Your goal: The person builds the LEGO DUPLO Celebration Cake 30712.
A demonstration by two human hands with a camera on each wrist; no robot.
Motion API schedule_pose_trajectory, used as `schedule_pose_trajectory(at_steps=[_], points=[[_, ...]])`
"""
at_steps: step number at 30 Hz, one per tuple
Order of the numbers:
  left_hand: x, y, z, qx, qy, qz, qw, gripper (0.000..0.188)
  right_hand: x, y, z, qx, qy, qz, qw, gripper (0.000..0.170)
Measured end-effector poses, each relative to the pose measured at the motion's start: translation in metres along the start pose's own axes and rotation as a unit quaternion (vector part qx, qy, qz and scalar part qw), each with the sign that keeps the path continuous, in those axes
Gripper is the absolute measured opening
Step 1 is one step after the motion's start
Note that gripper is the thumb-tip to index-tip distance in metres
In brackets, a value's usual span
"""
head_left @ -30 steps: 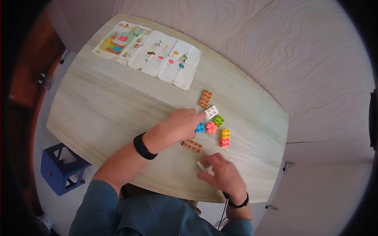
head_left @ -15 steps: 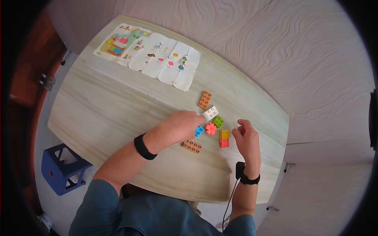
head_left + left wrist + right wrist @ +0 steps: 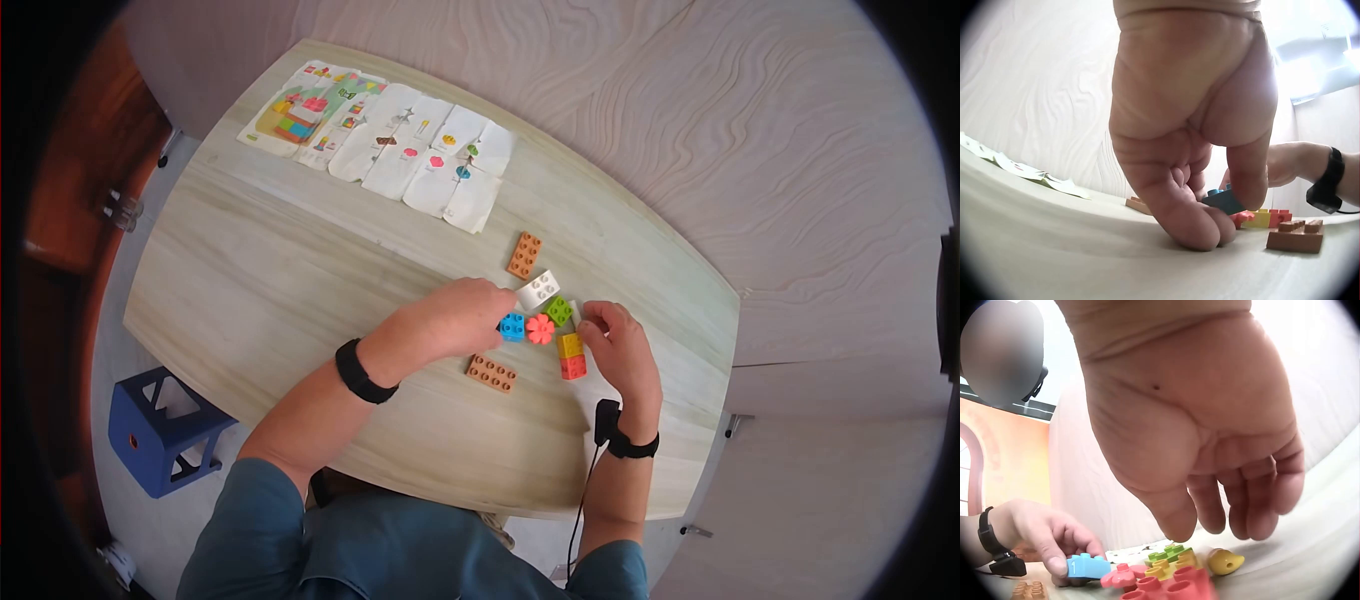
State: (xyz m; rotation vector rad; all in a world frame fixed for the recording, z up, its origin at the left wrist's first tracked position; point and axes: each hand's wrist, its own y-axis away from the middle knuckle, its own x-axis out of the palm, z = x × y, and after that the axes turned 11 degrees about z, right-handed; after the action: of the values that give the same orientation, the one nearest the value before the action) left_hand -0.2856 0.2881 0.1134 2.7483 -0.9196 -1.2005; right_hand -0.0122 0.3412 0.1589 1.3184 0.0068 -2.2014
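Left fingers (image 3: 1191, 225) pinch blue brick (image 3: 513, 326) — right fingers (image 3: 1255, 519) parted, near candle (image 3: 1225, 562).

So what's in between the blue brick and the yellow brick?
The pink flower sits between the blue brick and the yellow brick; the head view shows it.

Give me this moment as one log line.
left hand: grips blue block | right hand: open, near white-and-yellow piece | flower piece: beside blue block | yellow block: against red block

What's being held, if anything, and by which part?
The left hand holds the blue brick by its palm-side end; whether the right hand grips anything cannot be told.
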Motion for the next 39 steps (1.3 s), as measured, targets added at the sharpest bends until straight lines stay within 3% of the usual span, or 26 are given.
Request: schedule_pose_trajectory(at_steps=[3,4,7,10,15,18,20,23,36,38,39], points=[[-0.011,0.006,-0.009,-0.029,0.042,0.031,0.998,0.022,0.003,0.011,0.017,-0.039,-0.013,-0.072,0.997,0.025],[-0.013,0.008,-0.009,0.0,0.056,0.03,0.998,0.023,0.004,0.016,0.03,-0.038,-0.014,-0.071,0.997,0.025],[-0.016,0.012,-0.014,0.047,0.083,0.045,0.994,0.024,0.011,0.03,0.065,-0.146,-0.146,-0.002,0.978,0.03],[-0.021,0.015,-0.019,0.08,0.098,0.064,0.99,0.027,0.025,0.033,0.07,-0.102,-0.16,0.067,0.98,0.028],[-0.026,0.021,-0.022,0.081,0.08,0.096,0.989,0.031,0.041,0.041,0.067,-0.092,-0.194,0.068,0.974,0.023],[-0.01,0.016,-0.003,0.101,0.04,0.074,0.991,0.032,0.049,0.051,0.064,-0.088,-0.156,0.066,0.982,0.021],[-0.006,0.015,0.0,0.028,-0.041,0.108,0.993,0.033,0.06,0.053,0.061,-0.097,-0.176,0.058,0.978,0.021],[-0.005,0.014,-0.007,-0.008,-0.075,0.124,0.989,0.029,0.067,0.054,0.064,-0.146,-0.154,0.044,0.976,0.021],[-0.006,0.012,-0.009,-0.017,-0.096,0.132,0.986,0.021,0.079,0.049,0.075,-0.182,-0.077,0.035,0.98,0.023],[-0.006,0.011,-0.009,-0.019,-0.084,0.127,0.988,0.02,0.08,0.049,0.083,-0.23,0.051,0.004,0.972,0.022],[-0.005,0.011,-0.01,-0.018,-0.084,0.127,0.988,0.02,0.08,0.049,0.084,-0.229,0.051,0.004,0.972,0.022]])
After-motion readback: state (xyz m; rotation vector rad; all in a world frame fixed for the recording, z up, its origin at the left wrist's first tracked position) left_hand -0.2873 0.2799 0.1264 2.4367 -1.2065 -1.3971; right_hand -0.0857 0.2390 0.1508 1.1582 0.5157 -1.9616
